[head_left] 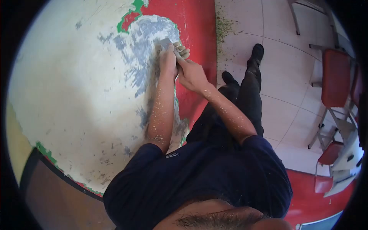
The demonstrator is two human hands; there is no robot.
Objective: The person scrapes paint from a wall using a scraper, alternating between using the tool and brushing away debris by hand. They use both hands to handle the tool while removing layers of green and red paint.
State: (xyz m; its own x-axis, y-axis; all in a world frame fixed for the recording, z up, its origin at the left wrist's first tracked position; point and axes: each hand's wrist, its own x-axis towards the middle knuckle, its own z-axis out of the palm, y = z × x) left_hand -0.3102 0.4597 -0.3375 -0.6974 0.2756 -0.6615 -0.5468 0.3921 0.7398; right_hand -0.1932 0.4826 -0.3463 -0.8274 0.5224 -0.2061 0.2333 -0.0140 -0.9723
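Both hands meet at a patchy wall [96,65], over a grey-and-white area beside red paint. My left hand [168,61] is closed around a flat grey scraper [165,42], its thumb near the blade and its dusty fingertips curled on the far side. Just to the right, my right hand [191,74] grips a narrow grey part that runs up to the left hand. Whether this is the same scraper or a second tool cannot be made out. Pale flakes cling to both forearms.
Red paint [199,46] borders the pale wall area, with green paint [125,23] along its ragged edge. Greenish flakes [224,28] lie on the tiled floor [283,92] beside my legs and dark shoes [257,53]. Red chairs [335,78] stand at the right. A dark-framed brown panel [61,188] is lower left.
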